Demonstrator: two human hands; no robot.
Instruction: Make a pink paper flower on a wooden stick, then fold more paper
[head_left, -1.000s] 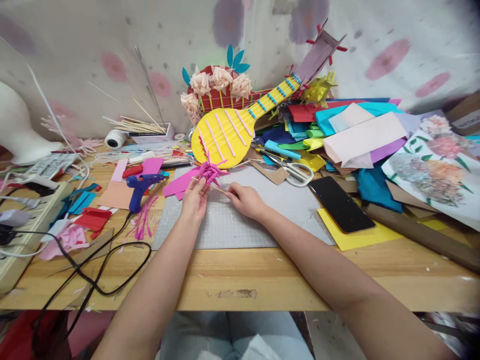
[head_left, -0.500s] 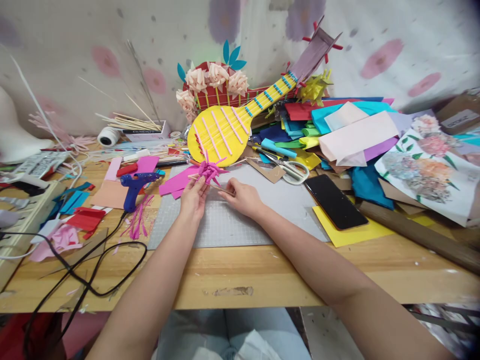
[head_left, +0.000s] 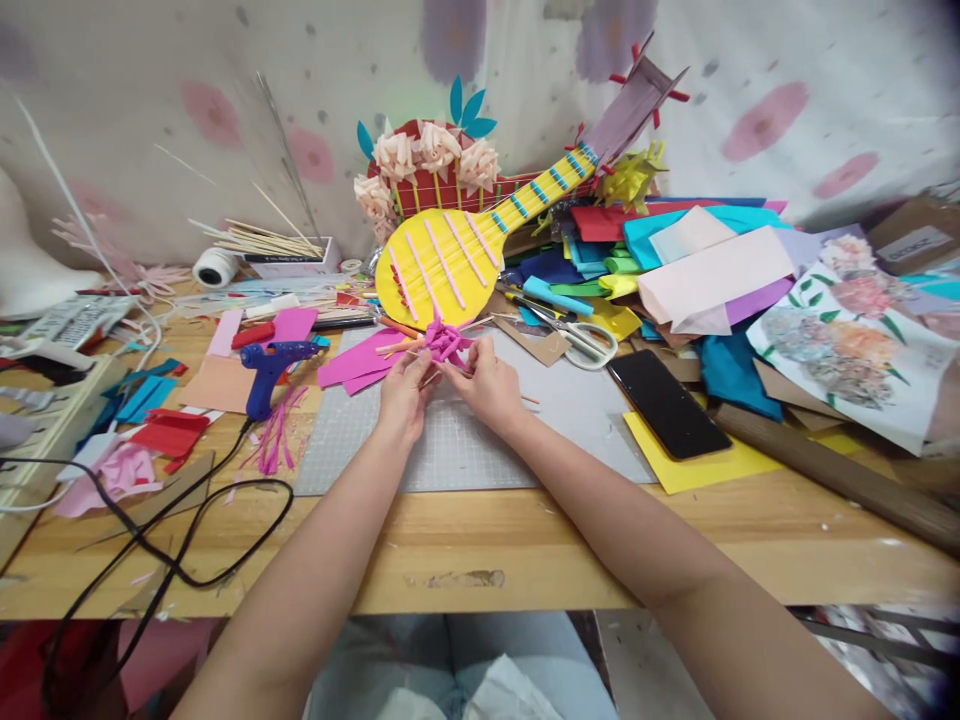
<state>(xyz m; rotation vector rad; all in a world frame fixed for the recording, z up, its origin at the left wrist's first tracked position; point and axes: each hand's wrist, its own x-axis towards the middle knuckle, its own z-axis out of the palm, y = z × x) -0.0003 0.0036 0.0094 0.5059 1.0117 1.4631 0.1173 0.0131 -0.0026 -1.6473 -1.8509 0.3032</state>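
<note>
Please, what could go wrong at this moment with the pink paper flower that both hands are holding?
1. The left hand and the right hand both pinch the pink paper flower; its thin petals might bend or tear.
2. The black cord of the blue glue gun loops near the table edge beside the left forearm; an elbow might catch it and drag the gun over.

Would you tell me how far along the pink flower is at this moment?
Done: the pink flower already has spiky petals bunched together. In hand: the left hand and right hand both pinch it over the mat. Left, probably: a pink fringe by the glue gun lies unused, so more wrapping may remain.
</note>
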